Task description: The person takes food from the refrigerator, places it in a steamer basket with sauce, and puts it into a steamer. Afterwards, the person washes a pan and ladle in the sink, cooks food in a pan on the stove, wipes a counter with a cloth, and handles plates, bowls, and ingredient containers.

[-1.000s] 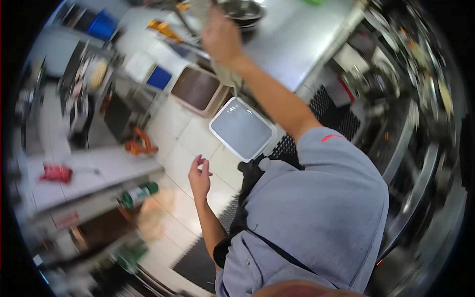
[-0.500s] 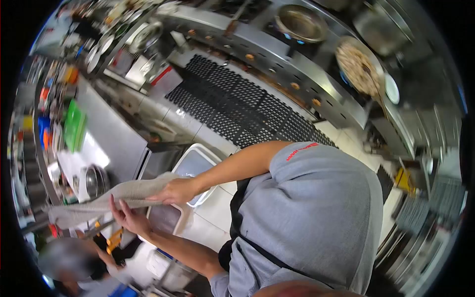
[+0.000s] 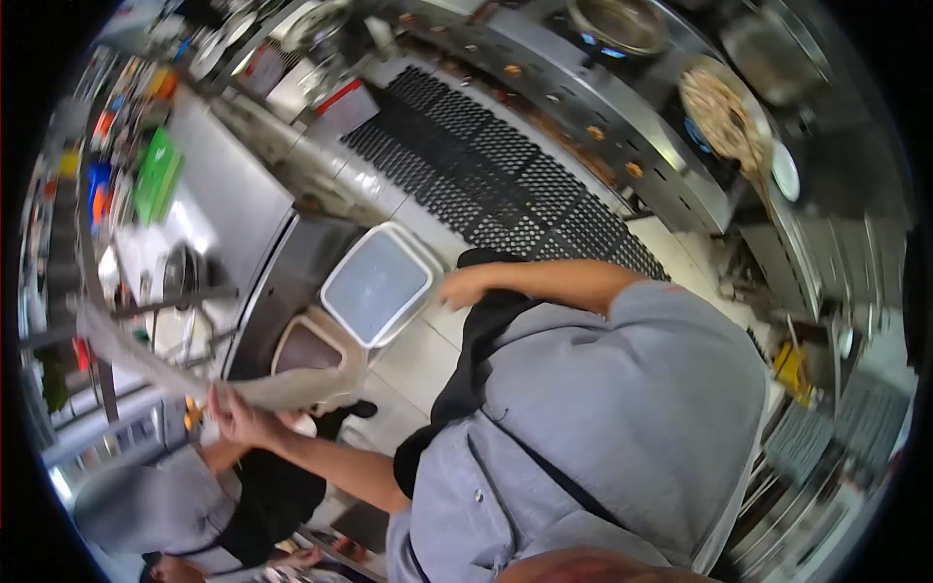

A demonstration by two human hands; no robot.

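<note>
A long beige cloth [image 3: 292, 391] stretches across the lower left, its far part blurred over the metal rack. My left hand [image 3: 236, 418] grips it near the middle, fingers wrapped round the fabric. Close to my black apron, my right hand [image 3: 465, 289] hangs apart from the cloth; its fingers are blurred and partly turned away. Just left of that hand stands a white container with a grey-blue top [image 3: 379, 284]. A beige bin with a brown inside [image 3: 309, 348] is beside it, partly under the cloth.
Another person [image 3: 160, 510] is at the lower left. A steel counter [image 3: 228, 185] bears a green board [image 3: 156, 177] and bowls. Black perforated mats [image 3: 486, 165] lie on the floor. On the stove are a pan [image 3: 622, 24] over a blue flame and a pan of food [image 3: 719, 112].
My right hand has let go of the cloth and moved right to beside my apron. My left hand now grips the cloth. More of the other person is in view.
</note>
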